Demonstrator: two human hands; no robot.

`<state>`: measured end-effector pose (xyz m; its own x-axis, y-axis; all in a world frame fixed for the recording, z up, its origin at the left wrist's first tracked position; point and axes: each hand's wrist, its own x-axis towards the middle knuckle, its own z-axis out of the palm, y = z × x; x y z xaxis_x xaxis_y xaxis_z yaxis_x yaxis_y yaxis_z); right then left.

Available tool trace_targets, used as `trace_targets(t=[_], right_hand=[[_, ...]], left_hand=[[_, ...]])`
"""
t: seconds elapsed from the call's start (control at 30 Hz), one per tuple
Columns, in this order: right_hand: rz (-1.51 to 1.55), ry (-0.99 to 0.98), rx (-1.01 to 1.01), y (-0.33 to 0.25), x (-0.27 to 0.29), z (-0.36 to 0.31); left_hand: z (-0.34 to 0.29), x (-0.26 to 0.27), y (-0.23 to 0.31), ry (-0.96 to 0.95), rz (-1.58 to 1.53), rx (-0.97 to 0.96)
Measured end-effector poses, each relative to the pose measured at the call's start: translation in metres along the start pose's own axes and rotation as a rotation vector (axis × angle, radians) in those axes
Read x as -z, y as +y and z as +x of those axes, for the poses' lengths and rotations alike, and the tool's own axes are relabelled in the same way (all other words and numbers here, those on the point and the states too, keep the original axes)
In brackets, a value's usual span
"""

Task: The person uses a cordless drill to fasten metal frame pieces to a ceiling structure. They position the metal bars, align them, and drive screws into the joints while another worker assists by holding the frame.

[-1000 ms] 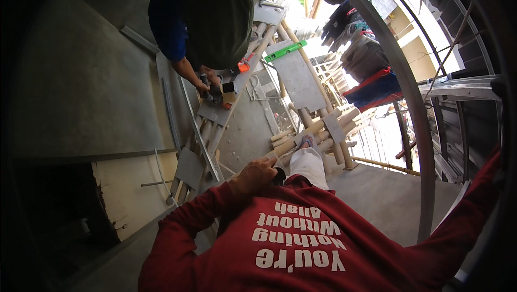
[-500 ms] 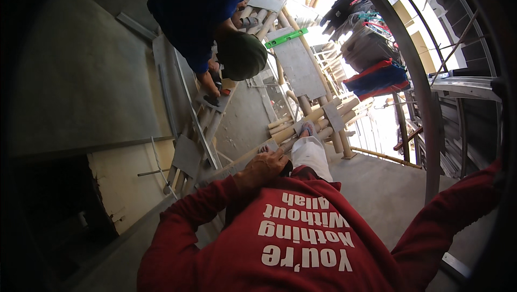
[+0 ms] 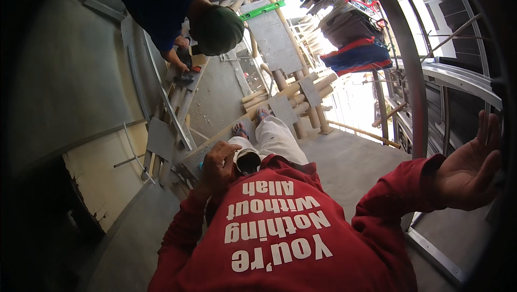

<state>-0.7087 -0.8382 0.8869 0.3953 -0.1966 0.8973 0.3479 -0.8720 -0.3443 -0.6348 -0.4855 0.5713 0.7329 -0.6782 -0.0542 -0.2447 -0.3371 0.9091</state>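
Observation:
My left hand [image 3: 218, 164] is at my waist, its fingers bent together near the rim of a dark, round-mouthed thing [image 3: 248, 161]. What lies inside those fingers is hidden. Out to the right, my right hand [image 3: 469, 176] is raised with the palm turned up and the fingers apart, holding nothing; the metal framing [image 3: 463, 84] is the nearest thing beyond it. Both arms are in red sleeves. My sandalled feet are on boards laid over the bamboo scaffold [image 3: 295, 94].
A co-worker in blue with a dark green cap [image 3: 218, 30] bends over at the upper left, hands at a dark tool [image 3: 184, 63]. A green spirit level [image 3: 262, 10] lies across a grey board [image 3: 274, 39]. Clothes [image 3: 355, 57] hang at the upper right. A steel post [image 3: 406, 65] stands nearby.
My right hand has come into view, palm up. My left hand has shifted left, uncovering the dark round-mouthed thing. The surroundings have slid left and up in the picture.

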Motion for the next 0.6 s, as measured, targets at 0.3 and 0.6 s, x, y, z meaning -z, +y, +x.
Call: trace_targets(t=[0.3,0.6], right_hand=[[0.362,-0.915,-0.916,0.068,-0.164,-0.207],[0.481,-1.369,-0.948,0.124,-0.216,-0.372]], left_hand=[[-0.047,0.008,-0.041,0.428,-0.655,0.586],[-0.060,-0.050,-0.032,0.673,-0.829,0.716]])
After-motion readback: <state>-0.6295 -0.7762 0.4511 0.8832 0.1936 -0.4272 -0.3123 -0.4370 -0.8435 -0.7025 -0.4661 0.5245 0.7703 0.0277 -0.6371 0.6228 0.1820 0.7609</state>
